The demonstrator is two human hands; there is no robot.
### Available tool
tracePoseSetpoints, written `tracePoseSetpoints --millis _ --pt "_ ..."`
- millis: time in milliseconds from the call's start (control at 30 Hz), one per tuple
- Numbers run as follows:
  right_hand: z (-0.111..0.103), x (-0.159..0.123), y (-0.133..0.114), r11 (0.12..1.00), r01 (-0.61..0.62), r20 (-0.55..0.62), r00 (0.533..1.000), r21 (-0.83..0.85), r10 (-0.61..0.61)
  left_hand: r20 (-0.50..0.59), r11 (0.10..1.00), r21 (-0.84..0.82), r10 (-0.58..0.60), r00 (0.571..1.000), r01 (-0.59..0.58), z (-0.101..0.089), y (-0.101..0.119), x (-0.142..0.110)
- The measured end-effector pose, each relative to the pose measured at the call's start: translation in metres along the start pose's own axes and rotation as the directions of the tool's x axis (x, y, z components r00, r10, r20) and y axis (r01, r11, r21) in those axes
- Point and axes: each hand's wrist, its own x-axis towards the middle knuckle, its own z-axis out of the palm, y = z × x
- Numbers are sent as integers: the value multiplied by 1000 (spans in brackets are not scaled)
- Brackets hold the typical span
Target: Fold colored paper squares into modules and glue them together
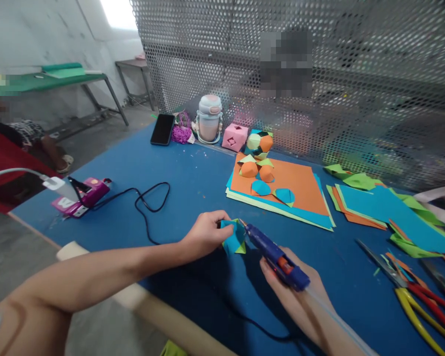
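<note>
Between the thumb and fingers of my left hand (209, 232) is a small folded paper piece (233, 237), blue with yellow-green corners. My right hand (296, 277) is wrapped round a dark blue hot glue gun (269, 249) with an orange part on its body. The gun's nozzle points left and is at the upper right edge of the paper piece; whether it touches I cannot tell. A clear glue stick trails from the gun's back end. Beyond my hands, several folded paper pieces (261, 188) in orange, blue and green lie on stacked orange, blue and pale green sheets (300, 180).
A purple power strip (82, 197) with a white plug sits left, its black cord (144, 207) crossing the blue table. Scissors (404, 284) and paper strips lie right. A phone (162, 129), flask (209, 121), pink paper cube (235, 137) and paper ball (259, 143) stand by the perforated metal screen (207, 44).
</note>
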Motion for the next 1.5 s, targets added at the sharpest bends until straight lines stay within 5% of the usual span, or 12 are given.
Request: tracePoseSetpoints --millis 433,833,1500 --pt "7 4 10 970 237 81 969 -55 -233 -41 981 185 67 997 -58 -1 3 -1" --pt "7 1 7 961 262 102 962 -85 -253 -68 969 225 124 990 -106 -1 3 -4" --pt "6 1 9 955 274 98 960 -116 -263 -44 982 180 61 997 -52 -2 2 -4"
